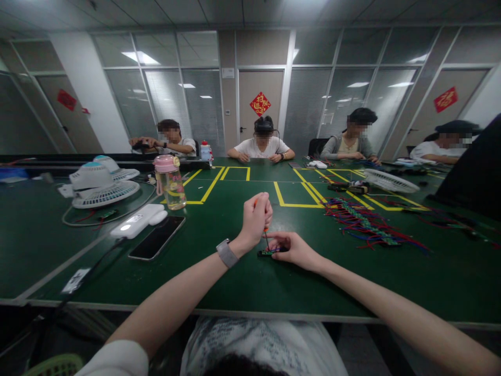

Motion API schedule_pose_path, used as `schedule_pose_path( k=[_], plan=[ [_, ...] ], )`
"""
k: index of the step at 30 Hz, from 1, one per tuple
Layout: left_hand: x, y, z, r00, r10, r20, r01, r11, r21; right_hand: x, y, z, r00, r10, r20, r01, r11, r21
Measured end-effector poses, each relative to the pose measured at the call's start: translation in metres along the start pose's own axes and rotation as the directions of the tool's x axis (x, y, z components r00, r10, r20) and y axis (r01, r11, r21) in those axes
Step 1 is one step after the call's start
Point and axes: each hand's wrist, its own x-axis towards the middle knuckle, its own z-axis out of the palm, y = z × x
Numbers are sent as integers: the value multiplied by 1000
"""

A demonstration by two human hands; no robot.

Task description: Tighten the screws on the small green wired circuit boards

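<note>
My left hand (pixel 256 216) is wrapped round the orange handle of a screwdriver (pixel 267 239), held upright. The shaft points down and its tip meets a small green circuit board (pixel 267 253) set in a black holder on the table. Beside it, my right hand (pixel 294 251) pinches the holder's right end between thumb and fingers; the fingers partly cover that end. Whether the tip sits in a screw is too small to tell.
To the right lies a long row of green boards with red and blue wires (pixel 364 222). A phone (pixel 157 238), a white power strip (pixel 136 221), a pink-lidded bottle (pixel 171 183) and white fans (pixel 105 190) stand left. Several people sit across the green table (pixel 219 292).
</note>
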Motion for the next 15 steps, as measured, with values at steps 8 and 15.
schedule_pose_path(
  k=[8,15],
  plan=[
    [1,1,3,1000,2,18,-2,1000,27,-2,-2,1,999,14,-34,-14,1000,-22],
    [0,0,3,1000,20,-18,-19,999,44,-1,-1,0,998,47,-51,-48,999,-15]
  ],
)
